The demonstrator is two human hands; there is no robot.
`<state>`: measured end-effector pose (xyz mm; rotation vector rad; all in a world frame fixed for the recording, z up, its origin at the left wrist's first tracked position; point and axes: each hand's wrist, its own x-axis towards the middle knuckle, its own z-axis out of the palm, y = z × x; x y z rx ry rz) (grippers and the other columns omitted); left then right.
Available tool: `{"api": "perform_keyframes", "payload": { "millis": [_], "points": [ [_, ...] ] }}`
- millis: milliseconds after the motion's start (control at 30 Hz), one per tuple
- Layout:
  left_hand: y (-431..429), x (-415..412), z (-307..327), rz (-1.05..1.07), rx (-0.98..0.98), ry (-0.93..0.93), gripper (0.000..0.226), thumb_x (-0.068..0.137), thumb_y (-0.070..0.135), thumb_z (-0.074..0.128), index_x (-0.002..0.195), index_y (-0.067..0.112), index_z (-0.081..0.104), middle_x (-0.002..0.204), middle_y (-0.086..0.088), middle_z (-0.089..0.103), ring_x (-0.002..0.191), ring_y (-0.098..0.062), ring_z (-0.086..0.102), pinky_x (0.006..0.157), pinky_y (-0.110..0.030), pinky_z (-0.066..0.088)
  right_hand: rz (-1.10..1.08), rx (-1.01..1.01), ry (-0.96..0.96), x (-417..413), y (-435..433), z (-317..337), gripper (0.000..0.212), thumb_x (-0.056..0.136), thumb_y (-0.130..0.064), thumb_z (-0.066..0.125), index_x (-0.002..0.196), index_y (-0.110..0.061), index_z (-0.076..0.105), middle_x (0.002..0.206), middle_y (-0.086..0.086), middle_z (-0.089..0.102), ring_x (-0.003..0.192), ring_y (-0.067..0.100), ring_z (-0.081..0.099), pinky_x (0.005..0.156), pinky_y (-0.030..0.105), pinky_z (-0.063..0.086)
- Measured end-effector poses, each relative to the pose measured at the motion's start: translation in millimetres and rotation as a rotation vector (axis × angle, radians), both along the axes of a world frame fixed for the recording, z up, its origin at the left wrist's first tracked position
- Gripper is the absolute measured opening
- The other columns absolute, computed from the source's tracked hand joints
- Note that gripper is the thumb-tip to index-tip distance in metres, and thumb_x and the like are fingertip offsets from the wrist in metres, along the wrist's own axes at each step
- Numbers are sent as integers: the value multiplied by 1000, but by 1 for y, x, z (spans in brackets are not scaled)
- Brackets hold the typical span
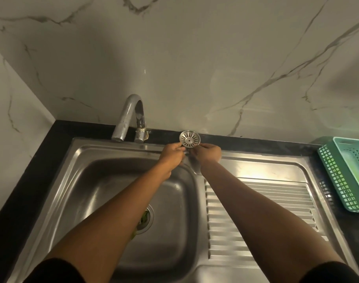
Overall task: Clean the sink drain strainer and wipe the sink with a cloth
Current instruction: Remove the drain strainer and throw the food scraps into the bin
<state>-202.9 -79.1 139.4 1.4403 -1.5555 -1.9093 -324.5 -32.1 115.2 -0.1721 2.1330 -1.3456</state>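
A round steel drain strainer (189, 139) with slots radiating from its centre is held upright at the back rim of the sink, its face turned to me. My left hand (172, 153) and my right hand (208, 153) both pinch its lower edge from either side. Below my left forearm lies the steel sink basin (105, 180). Its open drain hole (147, 218) shows some green debris and is partly hidden by the arm. No cloth is in view.
A chrome tap (129, 117) stands on the black counter behind the basin. A ribbed steel drainboard (256, 211) lies to the right. A green plastic basket (346, 172) sits at the far right. A marble wall rises behind.
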Motion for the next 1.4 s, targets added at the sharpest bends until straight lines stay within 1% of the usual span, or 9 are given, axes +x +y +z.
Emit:
{"api": "perform_keyframes", "payload": {
  "millis": [100, 233, 367, 500, 633, 833, 1067, 1167, 1400],
  "points": [
    [3, 12, 0, 36, -8, -3, 63, 95, -9, 54, 157, 6, 48, 144, -11, 65, 129, -25, 64, 107, -43, 57, -37, -49, -80, 3, 8, 1, 16, 85, -2, 81, 101, -5, 80, 60, -2, 70, 44, 2, 64, 41, 11, 45],
    [11, 46, 1, 98, -32, 13, 41, 101, 1, 59, 143, 3, 61, 132, -15, 72, 112, -25, 70, 100, -41, 57, -68, -195, -202, 15, 31, 4, 9, 91, 9, 69, 90, 2, 74, 74, 17, 72, 60, 22, 68, 58, 28, 60],
    [22, 97, 8, 96, -65, -7, 30, 103, 4, 60, 132, 2, 67, 128, -19, 73, 108, -26, 69, 101, -44, 57, 74, -274, -226, 40, 69, 4, 16, 89, 12, 68, 84, -3, 74, 71, 11, 72, 62, 19, 69, 60, 25, 60],
    [31, 148, 11, 128, -79, -36, 28, 101, 3, 62, 129, 1, 68, 125, -23, 74, 105, -27, 68, 87, -34, 57, 229, -272, -222, 76, 109, 5, 11, 91, 8, 69, 92, -2, 75, 75, 12, 75, 67, 19, 72, 64, 25, 61],
    [34, 195, 4, 144, -85, -78, 23, 100, 5, 64, 122, 6, 71, 119, -20, 76, 103, -27, 71, 99, -45, 57, 314, -254, -260, 109, 135, 4, 9, 93, 5, 70, 98, -1, 74, 82, 14, 76, 72, 21, 74, 66, 26, 62],
    [23, 232, -6, 191, -114, -80, 17, 98, 5, 67, 112, 12, 73, 110, -18, 78, 98, -29, 72, 82, -31, 58, 429, -207, -243, 144, 136, -2, 12, 95, 2, 70, 94, -9, 75, 83, 10, 77, 79, 23, 76, 71, 31, 61],
    [-16, 219, -8, 151, -185, -80, 23, 100, 5, 65, 122, 4, 71, 110, -15, 77, 90, -21, 72, 79, -26, 57, 779, 90, 208, 169, 98, -26, 22, 91, -12, 76, 112, -16, 79, 106, -2, 79, 93, 8, 73, 86, 17, 56],
    [-24, 209, -16, 110, -173, -94, 23, 101, 6, 64, 123, 4, 71, 110, -13, 76, 87, -17, 71, 78, -26, 56, 985, 272, 284, 182, 81, -44, 36, 90, -13, 74, 126, -13, 75, 119, 2, 76, 106, 17, 71, 90, 23, 53],
    [-14, 207, -70, -6, -146, -227, 18, 97, 9, 69, 114, 10, 74, 99, -9, 75, 81, -16, 70, 77, -28, 59, 1206, 607, 367, 201, 65, -103, 25, 94, -17, 67, 117, -12, 73, 115, 12, 74, 102, 30, 71, 79, 32, 54]
  ]
}}
